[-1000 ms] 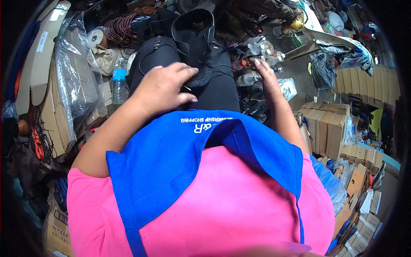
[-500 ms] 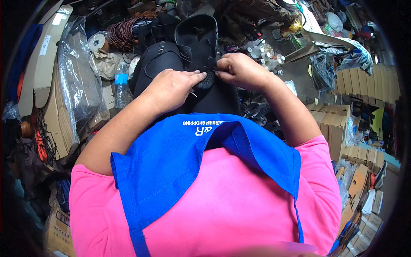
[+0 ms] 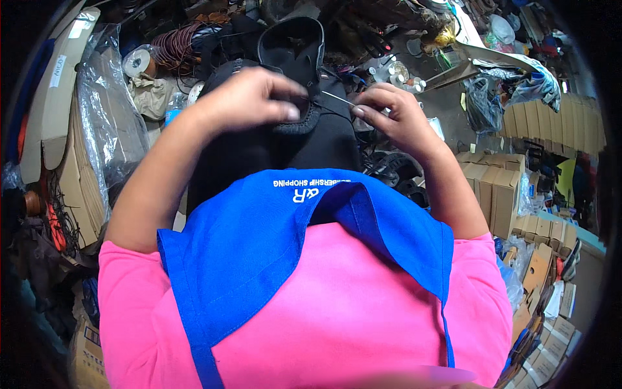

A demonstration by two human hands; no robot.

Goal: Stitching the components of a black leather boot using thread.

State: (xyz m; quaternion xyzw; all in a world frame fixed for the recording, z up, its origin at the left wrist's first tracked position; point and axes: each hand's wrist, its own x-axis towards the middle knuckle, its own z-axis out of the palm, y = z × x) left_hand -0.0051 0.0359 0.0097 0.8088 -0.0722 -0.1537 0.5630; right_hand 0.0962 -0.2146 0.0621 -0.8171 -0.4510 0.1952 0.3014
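Observation:
A black shoe [image 3: 289,52] rests on my black-clad lap, its opening facing up and its textured sole edge toward me. My right hand [image 3: 396,117] pinches a thin metal needle [image 3: 337,98] between thumb and fingers, just right of the shoe. The needle's far end points at the shoe's side. Dark thread runs near the needle, though its full path is hard to follow. Over the shoe's left side hovers my left hand [image 3: 249,97], thumb and fingers apart and slightly blurred, with nothing visible between them. It covers part of the shoe.
A blue apron [image 3: 246,259] lies over my pink shirt. To the left are plastic-wrapped cardboard [image 3: 110,110], a spool [image 3: 138,63] and a coil of reddish cord [image 3: 178,44]. Small bottles [image 3: 395,71] stand beyond my right hand. Cardboard boxes [image 3: 495,194] are stacked at the right.
My right hand has moved right, away from the shoe, and the needle now shows in it. My left hand has lifted up and left, its fingers parted.

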